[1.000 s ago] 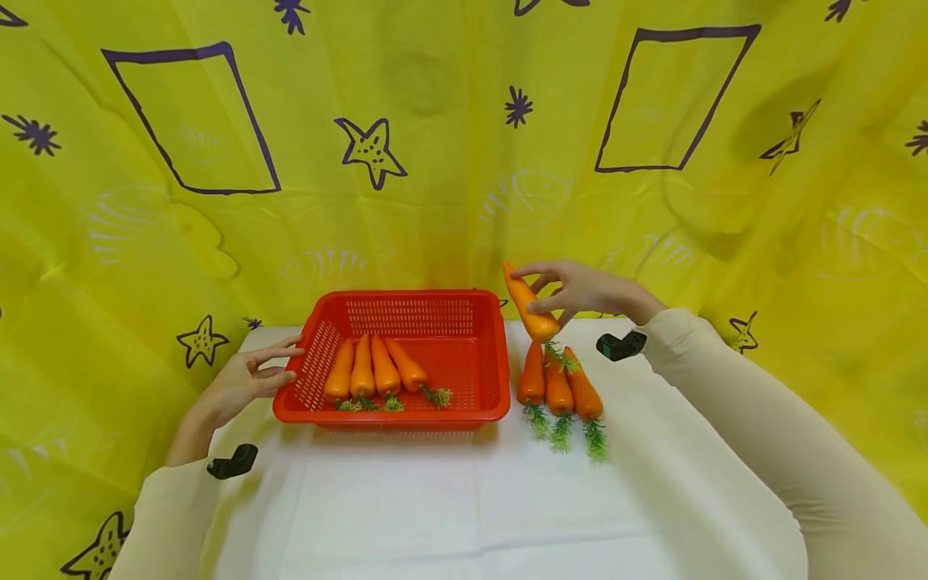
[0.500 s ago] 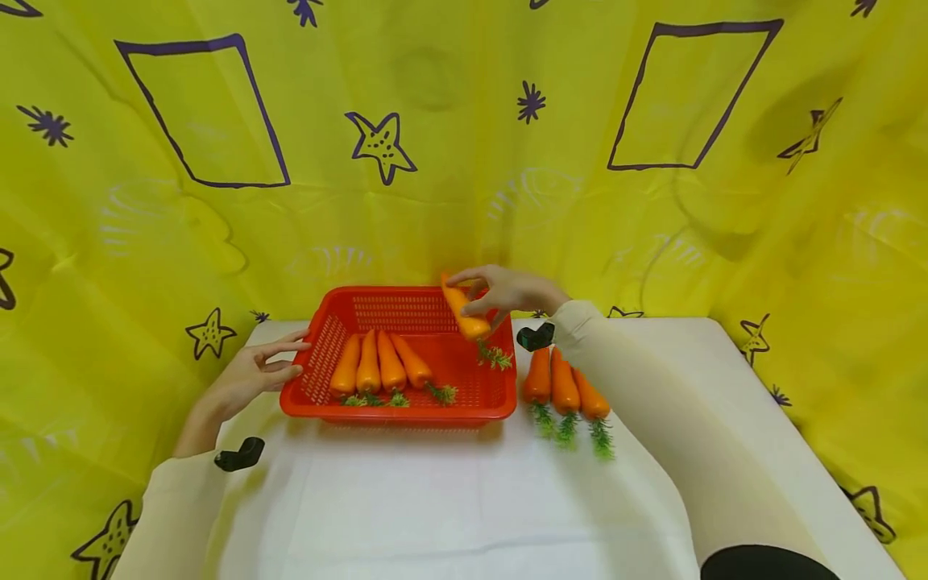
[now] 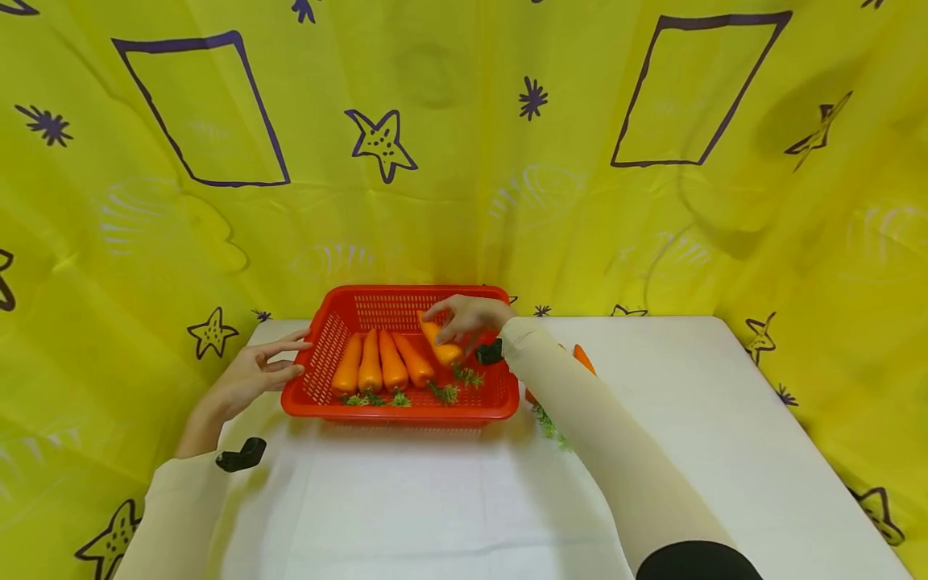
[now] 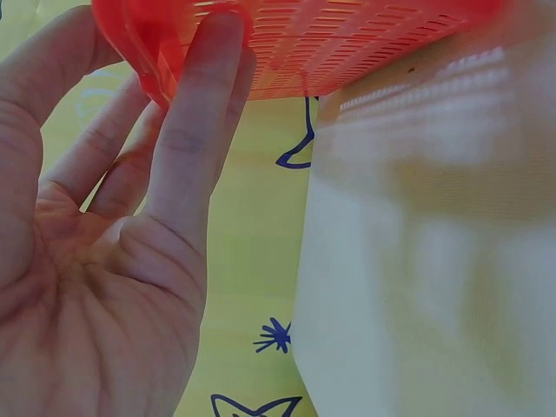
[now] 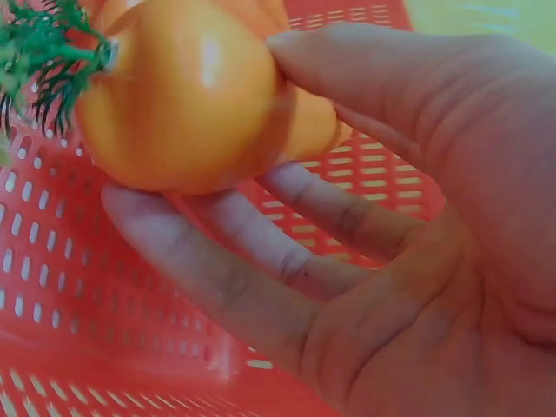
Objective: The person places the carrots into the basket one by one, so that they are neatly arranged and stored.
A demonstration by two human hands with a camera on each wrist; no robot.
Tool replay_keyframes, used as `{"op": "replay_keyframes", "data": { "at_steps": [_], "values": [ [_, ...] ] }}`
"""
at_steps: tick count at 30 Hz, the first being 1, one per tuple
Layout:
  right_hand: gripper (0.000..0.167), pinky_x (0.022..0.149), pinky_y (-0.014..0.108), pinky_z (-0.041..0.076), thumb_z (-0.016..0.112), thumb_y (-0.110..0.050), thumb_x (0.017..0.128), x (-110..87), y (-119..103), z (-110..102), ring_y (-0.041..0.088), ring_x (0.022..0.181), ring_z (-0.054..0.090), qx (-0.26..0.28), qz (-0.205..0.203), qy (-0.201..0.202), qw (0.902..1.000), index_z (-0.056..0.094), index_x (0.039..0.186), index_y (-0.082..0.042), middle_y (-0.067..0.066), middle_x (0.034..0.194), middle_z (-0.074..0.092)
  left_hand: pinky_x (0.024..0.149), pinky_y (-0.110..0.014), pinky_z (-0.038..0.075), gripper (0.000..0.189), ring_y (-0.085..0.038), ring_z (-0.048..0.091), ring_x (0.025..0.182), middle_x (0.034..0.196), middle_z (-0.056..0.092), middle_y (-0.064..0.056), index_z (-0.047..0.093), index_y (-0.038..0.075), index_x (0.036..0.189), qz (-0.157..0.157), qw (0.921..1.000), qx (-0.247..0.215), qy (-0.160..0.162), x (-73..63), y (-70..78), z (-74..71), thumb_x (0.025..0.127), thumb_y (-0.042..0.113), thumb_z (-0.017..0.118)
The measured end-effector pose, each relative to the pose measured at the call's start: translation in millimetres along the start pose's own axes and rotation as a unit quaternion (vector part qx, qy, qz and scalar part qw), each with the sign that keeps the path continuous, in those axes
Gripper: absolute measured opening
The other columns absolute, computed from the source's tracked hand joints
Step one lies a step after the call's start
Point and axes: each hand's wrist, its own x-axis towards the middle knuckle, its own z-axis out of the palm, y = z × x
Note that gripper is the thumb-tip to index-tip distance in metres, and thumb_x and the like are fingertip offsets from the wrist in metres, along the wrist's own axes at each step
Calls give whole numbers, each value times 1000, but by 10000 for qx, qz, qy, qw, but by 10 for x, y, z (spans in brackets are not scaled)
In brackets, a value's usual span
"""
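A red plastic basket (image 3: 406,412) stands on the white-covered table, with several orange carrots (image 3: 370,362) side by side in its left half. My right hand (image 3: 467,316) is over the basket's right half and holds another carrot (image 3: 440,340) between thumb and fingers. In the right wrist view this carrot (image 5: 187,95) has its thick end and green top toward the camera. Relaxed fingers of my left hand (image 3: 250,374) touch the basket's left rim. The left wrist view shows the thumb (image 4: 195,130) against the basket wall; other fingertips are hidden behind the rim.
More carrots (image 3: 584,358) lie on the table right of the basket, mostly hidden by the right sleeve (image 3: 594,419). A yellow patterned curtain (image 3: 464,161) hangs behind and beside the white table (image 3: 391,499).
My right hand has carried the carrot leftward from above the table carrots, then down into the basket's right half. My left hand keeps its place at the rim.
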Motion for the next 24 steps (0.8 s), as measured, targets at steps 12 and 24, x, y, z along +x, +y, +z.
{"op": "replay_keyframes", "data": {
  "at_steps": [12,24],
  "values": [
    [59,76,37,61,71,-7,97,239,91,145,21,82,58,-344,157,-47,9993,53,152,-18,11,154,43,83,-32,60,49,-6,69,109,167,24,-19,51,-11,144,-109,9999,-13,51,4,0,-2,102,9,65],
    [58,76,29,56,75,-7,94,379,105,194,22,100,56,-918,82,118,9957,57,148,-19,14,143,51,83,-32,60,49,-5,68,111,167,26,-19,51,-10,144,-166,9998,-51,88,10,-19,-6,101,9,66]
  ]
}}
